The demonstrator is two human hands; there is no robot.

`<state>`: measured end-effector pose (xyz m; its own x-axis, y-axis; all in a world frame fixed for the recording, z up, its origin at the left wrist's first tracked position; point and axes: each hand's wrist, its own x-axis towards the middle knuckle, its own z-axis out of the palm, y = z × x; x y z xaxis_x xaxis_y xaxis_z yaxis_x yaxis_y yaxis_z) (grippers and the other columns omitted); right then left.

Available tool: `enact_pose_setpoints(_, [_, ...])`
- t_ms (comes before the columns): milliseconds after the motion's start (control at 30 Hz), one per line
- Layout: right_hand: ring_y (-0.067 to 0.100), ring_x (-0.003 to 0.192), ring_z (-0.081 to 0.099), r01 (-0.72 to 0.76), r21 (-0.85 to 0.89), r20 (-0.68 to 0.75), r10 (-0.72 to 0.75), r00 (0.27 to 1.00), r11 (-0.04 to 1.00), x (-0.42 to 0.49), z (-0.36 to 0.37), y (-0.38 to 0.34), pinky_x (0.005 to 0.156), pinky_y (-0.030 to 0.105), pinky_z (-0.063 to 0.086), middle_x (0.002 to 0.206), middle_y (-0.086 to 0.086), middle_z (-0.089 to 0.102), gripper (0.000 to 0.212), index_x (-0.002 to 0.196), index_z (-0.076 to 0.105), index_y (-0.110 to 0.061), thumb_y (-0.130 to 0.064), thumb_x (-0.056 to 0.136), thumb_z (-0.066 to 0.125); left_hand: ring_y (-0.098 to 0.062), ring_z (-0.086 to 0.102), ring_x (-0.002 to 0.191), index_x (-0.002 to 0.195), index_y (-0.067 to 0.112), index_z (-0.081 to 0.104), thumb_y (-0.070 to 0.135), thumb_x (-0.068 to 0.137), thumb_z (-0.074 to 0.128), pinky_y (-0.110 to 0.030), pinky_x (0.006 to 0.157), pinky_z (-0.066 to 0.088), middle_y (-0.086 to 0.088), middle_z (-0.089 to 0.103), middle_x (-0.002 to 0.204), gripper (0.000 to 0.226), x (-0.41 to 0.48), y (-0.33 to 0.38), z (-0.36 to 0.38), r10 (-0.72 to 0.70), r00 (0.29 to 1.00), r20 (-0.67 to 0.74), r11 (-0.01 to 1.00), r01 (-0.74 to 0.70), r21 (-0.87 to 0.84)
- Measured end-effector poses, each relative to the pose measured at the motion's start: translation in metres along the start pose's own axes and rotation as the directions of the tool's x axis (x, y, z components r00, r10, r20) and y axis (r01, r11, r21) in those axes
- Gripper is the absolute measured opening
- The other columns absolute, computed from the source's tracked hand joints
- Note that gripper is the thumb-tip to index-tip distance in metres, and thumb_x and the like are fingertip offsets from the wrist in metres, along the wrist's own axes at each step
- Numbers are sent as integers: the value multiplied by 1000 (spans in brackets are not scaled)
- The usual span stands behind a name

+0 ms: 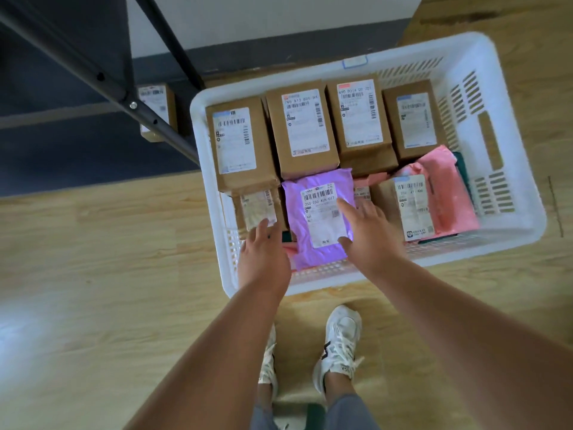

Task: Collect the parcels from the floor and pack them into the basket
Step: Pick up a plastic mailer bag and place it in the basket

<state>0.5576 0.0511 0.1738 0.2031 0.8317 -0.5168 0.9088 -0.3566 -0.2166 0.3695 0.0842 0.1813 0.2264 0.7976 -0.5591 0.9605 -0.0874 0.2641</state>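
A white slotted basket (502,212) stands on the wooden floor. Several brown cardboard parcels (302,131) with white labels fill its far half. Near its front lies a purple mailer bag (313,193) with a white label, and pink mailers (449,193) lie to the right. My right hand (367,234) rests flat on the purple mailer's right side, fingers spread. My left hand (263,252) reaches over the front rim, fingertips touching a small brown parcel (257,209). One more brown parcel (156,110) stands on the floor under the table at the left.
Dark metal table legs (93,69) cross the upper left over a dark mat (62,162). A wall with a grey skirting runs along the back. My white shoes (338,346) stand just in front of the basket. Open wooden floor (93,274) lies left.
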Motion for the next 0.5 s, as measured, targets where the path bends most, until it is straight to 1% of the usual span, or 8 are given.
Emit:
enact_pose_setpoints(100, [29,147,14,98,-61,-62,-101,993,993,23,-18,-12,116,41,23,160,9,7,85,154,7,-31,-29,90,64,-25,11,147,152,24,20,12,96,49,-37,115,22,-2,8,161,64,28,-4,-20,38,993,-116,998,-32,54])
enact_pose_setpoints(167, [30,149,4,121,-69,-79,-127,989,990,48,-29,-20,118,44,18,162,11,-3,89,155,2,-30,-27,91,64,-27,4,149,152,24,19,15,97,46,-39,117,20,-4,2,162,62,51,-6,-30,49,987,-150,997,-39,71])
enact_pose_setpoints(233, [31,149,5,91,-26,-76,-93,993,995,77,-34,-28,114,43,26,161,14,-4,92,154,-1,-32,-23,91,65,-29,-1,149,153,23,14,12,98,42,-41,119,17,-5,-3,162,63,73,-7,-34,39,986,-164,994,-22,103])
enact_pose_setpoints(300, [32,148,9,53,2,-22,-53,998,999,103,-34,-39,105,42,39,160,18,-2,91,153,-2,-36,-16,91,62,-30,-4,149,155,25,7,4,96,37,-44,120,16,-4,-6,163,69,90,-10,-35,21,986,-166,990,3,143])
enact_pose_setpoints(333, [34,148,8,48,-15,16,-47,999,999,110,-34,-46,100,42,42,159,21,-3,90,153,-1,-36,-11,92,60,-28,-6,150,155,27,5,0,93,34,-44,120,17,-2,-7,163,73,95,-11,-35,8,986,-164,990,15,139])
enact_pose_setpoints(400, [39,148,3,49,-78,62,-44,997,996,119,-30,-56,98,42,44,156,30,-7,90,154,-1,-32,-3,89,55,-24,-8,150,155,32,4,-5,90,31,-43,120,16,4,-8,163,80,104,-14,-33,-18,987,-158,993,36,108])
enact_pose_setpoints(433, [41,147,1,51,-119,66,-43,997,992,120,-28,-58,98,41,45,155,33,-9,93,154,-4,-30,-1,88,53,-24,-10,149,155,34,3,-6,89,32,-42,121,13,5,-10,163,83,107,-15,-31,-20,987,-158,995,36,97])
enact_pose_setpoints(500, [40,148,0,64,-199,69,-51,996,978,119,-24,-54,89,36,47,155,32,-14,98,153,-10,-32,2,85,51,-25,-14,149,155,35,-1,-4,89,34,-40,122,4,5,-14,162,84,109,-14,-26,-4,990,-139,995,18,97])
